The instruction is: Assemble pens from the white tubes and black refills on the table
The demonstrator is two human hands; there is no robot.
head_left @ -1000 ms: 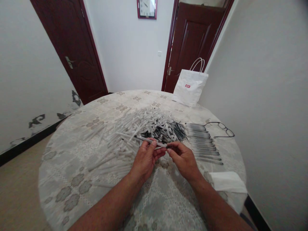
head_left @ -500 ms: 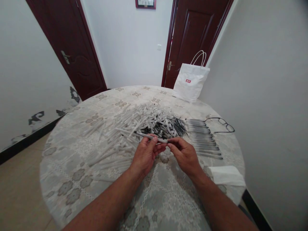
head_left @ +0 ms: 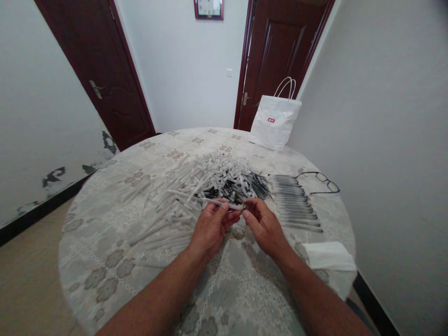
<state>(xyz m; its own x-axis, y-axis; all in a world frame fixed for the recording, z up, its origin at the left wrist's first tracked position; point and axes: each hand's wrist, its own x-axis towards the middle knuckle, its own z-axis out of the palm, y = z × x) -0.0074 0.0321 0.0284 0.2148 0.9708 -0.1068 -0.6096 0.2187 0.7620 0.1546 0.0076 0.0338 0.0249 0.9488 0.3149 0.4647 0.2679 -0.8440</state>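
Note:
My left hand (head_left: 212, 226) is closed around a slim pen (head_left: 233, 206) with a pale translucent barrel, thumb on top. Its thin, dark-tipped end points left, over the pile. At the other end, the thumb and forefinger of my right hand (head_left: 264, 226) are pinched close about the pen's tip; what small part they cover is hidden. Just beyond my hands lies a heap of pale translucent pen barrels (head_left: 175, 189), with smaller white pieces (head_left: 224, 165) and black pen parts (head_left: 227, 186) among them. To the right, a row of several pens (head_left: 294, 200) lies side by side.
A patterned cloth covers the round table (head_left: 115, 275). Black-framed glasses (head_left: 332, 186) lie at its right edge, above a folded white tissue (head_left: 329, 255). A white paper bag (head_left: 275, 123) stands at the back right, close to the wall.
My right fingertips have shifted slightly about the pen's end, and its dark piece shows less. My left hand keeps its hold. The whole view has tilted slightly.

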